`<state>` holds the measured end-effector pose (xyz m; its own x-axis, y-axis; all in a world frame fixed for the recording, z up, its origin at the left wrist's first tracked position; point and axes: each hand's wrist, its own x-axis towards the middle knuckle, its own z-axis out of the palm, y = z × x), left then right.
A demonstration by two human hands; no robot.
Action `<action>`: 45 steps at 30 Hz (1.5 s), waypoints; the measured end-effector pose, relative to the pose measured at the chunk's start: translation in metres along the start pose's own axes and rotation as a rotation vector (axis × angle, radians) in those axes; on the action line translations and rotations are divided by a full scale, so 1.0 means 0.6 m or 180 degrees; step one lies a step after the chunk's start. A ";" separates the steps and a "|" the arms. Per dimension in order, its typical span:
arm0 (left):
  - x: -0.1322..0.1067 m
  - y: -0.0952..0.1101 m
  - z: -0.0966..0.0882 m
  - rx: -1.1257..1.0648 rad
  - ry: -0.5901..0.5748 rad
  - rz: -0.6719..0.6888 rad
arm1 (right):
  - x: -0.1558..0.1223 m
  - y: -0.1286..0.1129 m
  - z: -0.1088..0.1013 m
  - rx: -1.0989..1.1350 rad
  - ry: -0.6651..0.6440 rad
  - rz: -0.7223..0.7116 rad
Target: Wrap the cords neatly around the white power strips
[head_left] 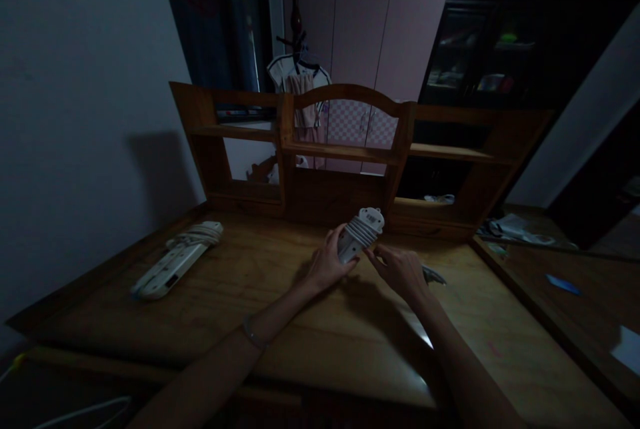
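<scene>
My left hand (330, 261) is wrapped round the lower end of a grey-white power strip (371, 217), holding it tilted above the wooden desk. Its grey cord (361, 234) is wound in several turns about the strip's body. At the right edge of those turns, my right hand (400, 272) has its thumb and forefinger closed on what looks like the cord; the exact grip is small and dim. A second white power strip (173, 265), its cord bundled at the far end, lies on the left of the desk. Partly hidden behind my right hand is a dark, curved object (434, 275).
The wooden desk (240, 269) has a shelf hutch (345, 152) along its back. A wall stands at the left. To the right, a lower brown surface (540, 282) carries a blue item (563, 283) and papers. Behind are pink wardrobe doors (363, 29) and hanging clothes (300, 82).
</scene>
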<state>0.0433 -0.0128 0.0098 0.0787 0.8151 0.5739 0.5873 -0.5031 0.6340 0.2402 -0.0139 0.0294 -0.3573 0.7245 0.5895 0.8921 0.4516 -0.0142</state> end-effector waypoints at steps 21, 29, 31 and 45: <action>0.004 0.004 -0.005 0.0963 0.0280 -0.0391 | 0.003 -0.010 0.016 -0.0038 -0.0404 -0.0060; 0.021 -0.022 -0.030 0.1511 0.0464 -0.0583 | -0.001 0.013 0.016 -0.0123 -0.0417 0.0004; 0.025 -0.032 -0.036 0.1588 0.0516 -0.0616 | -0.002 0.018 0.012 -0.0093 -0.0333 -0.0012; 0.020 -0.034 -0.029 0.1931 0.0159 -0.0223 | -0.014 -0.019 0.004 0.0361 0.0536 -0.0750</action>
<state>0.0180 0.0023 0.0126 -0.0062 0.8185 0.5745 0.9448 -0.1834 0.2715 0.2321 -0.0240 0.0226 -0.4914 0.5007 0.7126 0.7502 0.6590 0.0544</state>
